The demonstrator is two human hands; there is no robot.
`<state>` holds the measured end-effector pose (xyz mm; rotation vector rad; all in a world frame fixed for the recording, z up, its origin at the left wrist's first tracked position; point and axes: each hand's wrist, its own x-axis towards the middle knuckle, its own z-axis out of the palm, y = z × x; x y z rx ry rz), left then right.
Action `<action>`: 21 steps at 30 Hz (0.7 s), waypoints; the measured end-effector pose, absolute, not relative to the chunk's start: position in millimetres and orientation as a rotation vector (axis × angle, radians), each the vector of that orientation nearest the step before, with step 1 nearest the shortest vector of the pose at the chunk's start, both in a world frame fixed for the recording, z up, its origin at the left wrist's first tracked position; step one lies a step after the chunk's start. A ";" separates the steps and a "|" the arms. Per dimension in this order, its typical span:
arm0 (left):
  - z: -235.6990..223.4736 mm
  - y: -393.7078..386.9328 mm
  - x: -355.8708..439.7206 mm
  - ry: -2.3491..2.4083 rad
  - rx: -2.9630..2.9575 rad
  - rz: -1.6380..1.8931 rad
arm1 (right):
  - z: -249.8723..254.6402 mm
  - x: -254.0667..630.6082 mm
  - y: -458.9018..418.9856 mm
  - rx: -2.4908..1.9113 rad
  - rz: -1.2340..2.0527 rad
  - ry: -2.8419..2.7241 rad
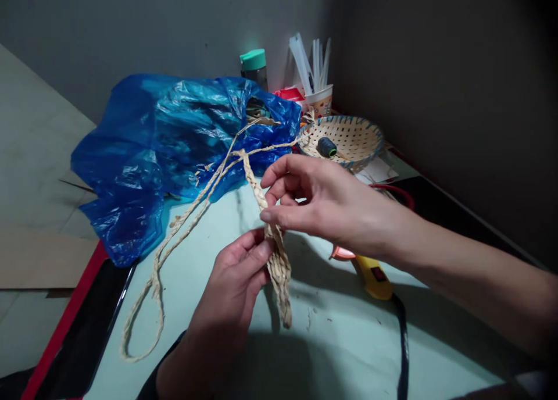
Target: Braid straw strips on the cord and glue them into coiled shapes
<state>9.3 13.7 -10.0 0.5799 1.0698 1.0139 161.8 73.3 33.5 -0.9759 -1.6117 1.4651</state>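
We held the braid (279, 266) near its middle in our left hand (238, 266), fingers closed on it, its wide end slanting toward us over the counter (331, 342), presumably to steady it. Our right hand (311, 193) curled beside the narrower part, thumb and forefinger apart; whether those fingers pinched it too, we could not tell. The looped cord (196, 214) lay leftward, likely clear of our work. The basket (375, 138) cradled a spool (326, 147), perhaps against rolling.

No readable text; print on cup (319, 104) too small.
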 end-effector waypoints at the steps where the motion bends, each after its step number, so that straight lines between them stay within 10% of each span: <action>1: -9.1 14.1 9.2 1.057 0.572 1.026 | 35.0 164.9 72.6 -0.948 1.537 -1.534; 21: -8.4 11.5 13.3 0.937 0.417 0.951 | 11.2 191.2 76.2 -0.664 1.929 -1.212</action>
